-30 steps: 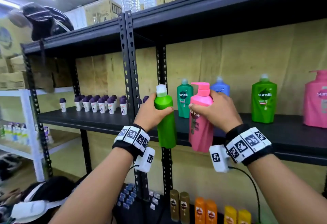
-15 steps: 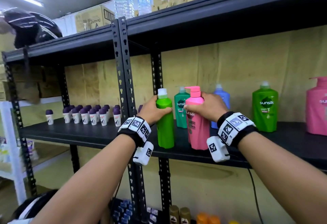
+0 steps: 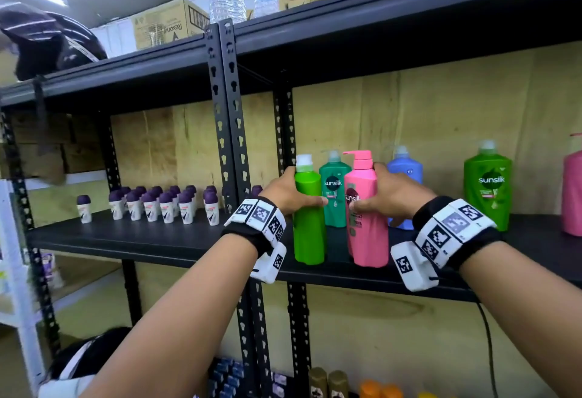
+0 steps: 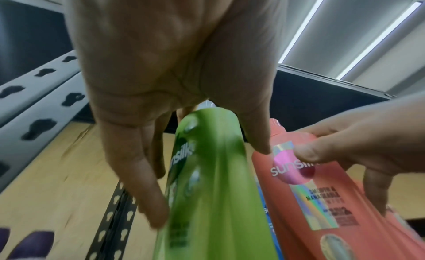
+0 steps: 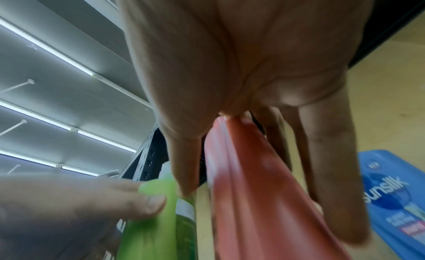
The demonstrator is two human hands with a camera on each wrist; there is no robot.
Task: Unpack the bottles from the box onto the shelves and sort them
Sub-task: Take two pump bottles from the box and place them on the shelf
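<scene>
Both bottles, held in the air off the shelf's front edge a second ago, now stand upright on the black shelf (image 3: 151,240). The left hand (image 3: 285,191) has fingers and thumb wrapped round the light green bottle (image 3: 308,224), and just to its right the right hand (image 3: 393,196) grips the pink pump bottle (image 3: 367,224). Directly beyond the hands stand a dark green bottle (image 3: 334,190) and a blue bottle (image 3: 404,171), nearer now than before.
</scene>
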